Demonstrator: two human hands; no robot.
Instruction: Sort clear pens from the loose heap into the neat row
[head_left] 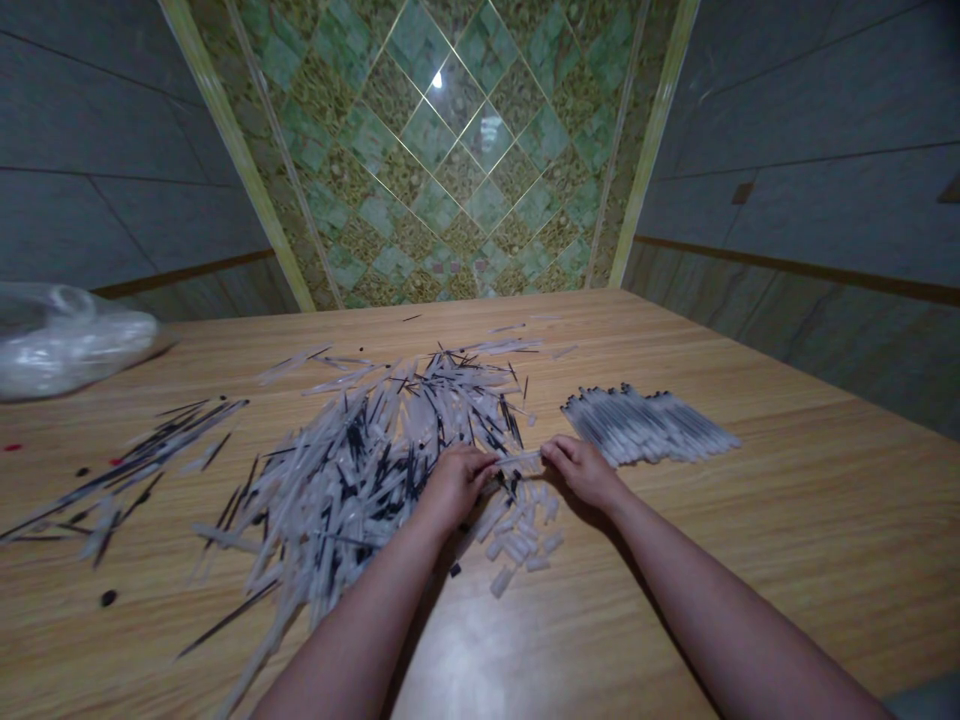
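Both my hands meet at the middle of a wooden table (750,520). My left hand (459,478) and my right hand (581,468) are closed on the two ends of one clear plastic pen (523,461), held level between them. Just left of them spreads a big loose heap of clear pen tubes and black refills (360,470). Under my hands lies a scatter of small clear pen caps (517,535). A neat row of put-together pens (645,425) lies to the right of my right hand.
A thinner streak of black refills and tubes (127,470) lies at the left. A crumpled clear plastic bag (67,340) sits at the far left edge. Grey tiled walls and a green patterned panel (450,150) close in behind the table.
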